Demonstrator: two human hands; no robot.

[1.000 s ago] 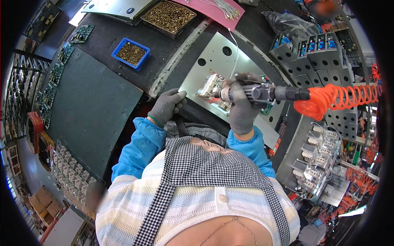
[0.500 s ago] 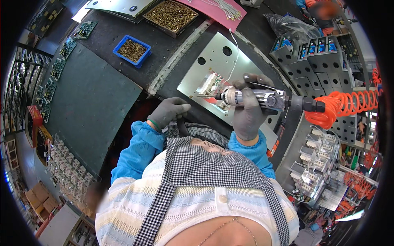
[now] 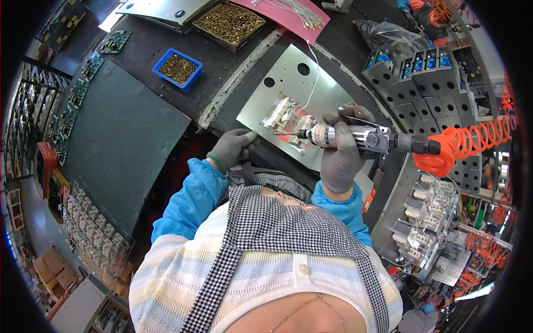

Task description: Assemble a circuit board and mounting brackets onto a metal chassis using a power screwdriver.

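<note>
In my right hand (image 3: 341, 166) is a silver air screwdriver (image 3: 366, 139), lying nearly level with its bit pointing left. My left hand (image 3: 230, 149) is closed, thumb and fingers pinched together just left of the bit's tip; whatever they hold, if anything, is too small to make out. Beneath the tool lies a bare metal panel (image 3: 261, 102) with round holes. White electrical fittings (image 3: 284, 112) sit on the panel, partly hidden by the screwdriver. A white cable (image 3: 318, 72) runs from the panel's far side toward them.
An orange coiled air hose (image 3: 461, 145) trails right from the tool. Beyond the panel stand a blue bin (image 3: 185, 54) and a tray (image 3: 237, 49) of small brass-coloured parts. Grey metal boxes (image 3: 411, 89) are stacked at right; white fittings (image 3: 422, 222) lie below them. Circuit boards (image 3: 78, 93) line the left.
The screwdriver and my right hand have shifted slightly right and nearer me. My left hand has moved slightly right and up, toward the bit's tip.
</note>
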